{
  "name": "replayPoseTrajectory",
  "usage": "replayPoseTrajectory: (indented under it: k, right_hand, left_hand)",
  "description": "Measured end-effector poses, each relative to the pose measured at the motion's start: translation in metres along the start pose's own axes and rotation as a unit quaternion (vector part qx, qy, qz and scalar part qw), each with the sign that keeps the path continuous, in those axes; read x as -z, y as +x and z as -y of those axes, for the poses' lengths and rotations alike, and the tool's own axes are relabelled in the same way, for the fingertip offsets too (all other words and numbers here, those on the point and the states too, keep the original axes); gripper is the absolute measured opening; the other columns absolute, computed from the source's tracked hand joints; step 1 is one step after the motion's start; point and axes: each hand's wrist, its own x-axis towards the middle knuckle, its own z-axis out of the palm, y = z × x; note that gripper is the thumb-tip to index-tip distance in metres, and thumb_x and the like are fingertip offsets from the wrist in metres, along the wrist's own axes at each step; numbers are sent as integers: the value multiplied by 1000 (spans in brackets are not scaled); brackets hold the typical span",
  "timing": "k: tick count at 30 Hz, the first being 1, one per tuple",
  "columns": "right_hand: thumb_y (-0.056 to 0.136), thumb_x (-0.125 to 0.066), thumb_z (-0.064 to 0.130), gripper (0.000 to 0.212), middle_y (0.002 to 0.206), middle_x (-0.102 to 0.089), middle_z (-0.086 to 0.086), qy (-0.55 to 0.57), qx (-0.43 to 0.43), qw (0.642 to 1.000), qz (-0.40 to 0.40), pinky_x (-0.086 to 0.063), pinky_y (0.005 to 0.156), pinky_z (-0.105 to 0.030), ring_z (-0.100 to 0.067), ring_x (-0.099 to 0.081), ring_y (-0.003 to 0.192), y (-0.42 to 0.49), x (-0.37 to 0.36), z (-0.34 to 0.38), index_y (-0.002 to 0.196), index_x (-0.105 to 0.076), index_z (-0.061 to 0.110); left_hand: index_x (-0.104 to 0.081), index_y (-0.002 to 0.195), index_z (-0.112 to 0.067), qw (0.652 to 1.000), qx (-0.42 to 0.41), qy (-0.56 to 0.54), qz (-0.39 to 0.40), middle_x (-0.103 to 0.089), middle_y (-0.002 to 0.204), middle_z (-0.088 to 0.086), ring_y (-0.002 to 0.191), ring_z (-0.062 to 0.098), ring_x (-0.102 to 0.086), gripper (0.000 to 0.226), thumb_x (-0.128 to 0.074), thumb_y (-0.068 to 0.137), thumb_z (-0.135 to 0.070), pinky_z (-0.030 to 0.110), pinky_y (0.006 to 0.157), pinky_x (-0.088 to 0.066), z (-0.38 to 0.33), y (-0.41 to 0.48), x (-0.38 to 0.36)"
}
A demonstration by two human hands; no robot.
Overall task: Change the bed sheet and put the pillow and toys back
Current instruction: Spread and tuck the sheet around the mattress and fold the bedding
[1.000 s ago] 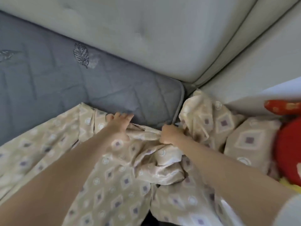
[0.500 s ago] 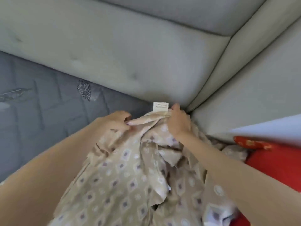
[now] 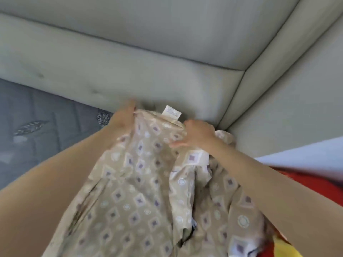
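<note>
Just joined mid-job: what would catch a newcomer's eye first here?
The beige diamond-patterned sheet fills the middle, its top edge held by the left hand and right hand near the padded headboard, a white tag sticking up between them. Bare grey mattress shows at left; a red toy sits at the right edge.

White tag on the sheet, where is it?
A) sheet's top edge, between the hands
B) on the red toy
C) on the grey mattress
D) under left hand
A: the tag sticks up from the top edge of the sheet, between the left hand and right hand.
</note>
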Motion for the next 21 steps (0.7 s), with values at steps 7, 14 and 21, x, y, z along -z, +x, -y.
replayPoseTrajectory:
  k: [7,14,21]
  right_hand:
    - [87,-60,10,33,125,-56,-9,-131,-81,988,18,-46,77,-33,-29,-59,112,-8,9,-11,120,-56,13]
    - [83,-63,7,46,126,-56,-4,-204,-95,974,32,-38,72,-30,-24,-56,117,-13,-9,-26,127,-52,15]
    - [89,-49,18,33,121,-62,-13,-25,-170,985,-5,-44,75,-32,-32,-59,112,-6,-38,-41,120,-55,10]
  left_hand:
    - [-42,125,-11,990,-98,-83,62,-54,109,7,100,29,-58,67,-82,72,-19,31,85,-43,-18,29,33]
    - [-55,122,-10,915,-112,367,125,-57,122,10,114,31,-56,34,-54,88,-6,36,87,-46,-25,13,12]
    - [-60,117,-10,933,27,345,102,-60,117,9,111,30,-57,29,-47,90,-7,33,85,-45,-16,16,-23]
